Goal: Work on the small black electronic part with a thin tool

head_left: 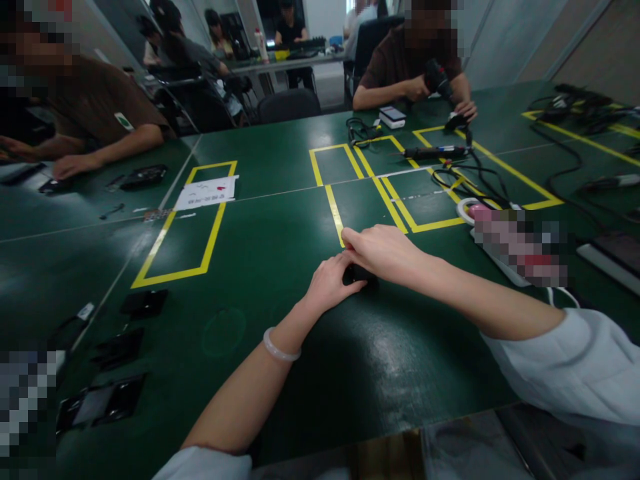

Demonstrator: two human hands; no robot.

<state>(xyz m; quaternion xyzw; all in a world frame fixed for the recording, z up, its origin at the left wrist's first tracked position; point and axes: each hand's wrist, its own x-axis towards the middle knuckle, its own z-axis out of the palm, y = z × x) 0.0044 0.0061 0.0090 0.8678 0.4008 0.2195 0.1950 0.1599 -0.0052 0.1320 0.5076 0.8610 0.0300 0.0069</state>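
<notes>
Both hands meet over the green tabletop (pixel 280 253) in the middle of the view. My left hand (pixel 330 283), with a pale bangle (pixel 281 347) on its wrist, curls thumb and fingers around a small black part (pixel 361 273). Most of that part is hidden, so its kind does not show. My right hand (pixel 383 250) is closed just above it, fingers curled down and touching the left fingers. Whether anything lies inside the right fingers cannot be made out.
Black parts (pixel 145 302) lie at the left. A paper sheet (pixel 209 192) rests inside yellow tape. To the right are a pink object (pixel 515 243), a black cable (pixel 493 180) and a pen-shaped tool (pixel 435 153). Across the table a person's hand holds a power driver (pixel 440 80).
</notes>
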